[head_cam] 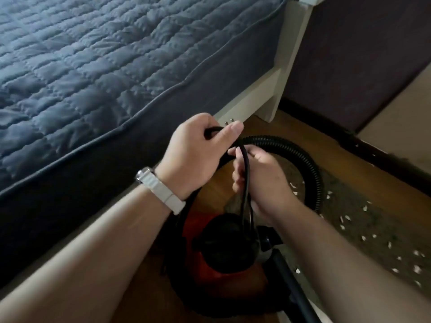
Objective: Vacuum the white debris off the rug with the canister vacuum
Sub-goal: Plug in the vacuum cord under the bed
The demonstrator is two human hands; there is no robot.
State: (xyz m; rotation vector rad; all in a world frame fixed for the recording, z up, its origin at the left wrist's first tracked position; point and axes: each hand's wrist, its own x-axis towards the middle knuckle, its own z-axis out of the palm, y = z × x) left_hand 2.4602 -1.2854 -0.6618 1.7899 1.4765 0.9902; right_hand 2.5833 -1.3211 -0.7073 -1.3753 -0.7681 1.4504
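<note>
A red and black canister vacuum (224, 259) stands on the wood floor below my arms. Its ribbed black hose (300, 157) arcs up and over to the right. My left hand (198, 155), with a white watch at the wrist, is closed on the plug end of the black power cord (245, 173); two metal prongs stick out past my fingers. My right hand (261, 183) grips the same cord just below, and the cord hangs down to the vacuum's top. White debris (345, 217) lies scattered on the grey rug (363, 229) at the right.
A bed with a quilted blue cover (93, 78) fills the left side, on a pale bed frame (263, 94). A dark wall and black skirting (363, 141) run along the right. A dark vacuum tube (289, 283) slants toward the bottom edge.
</note>
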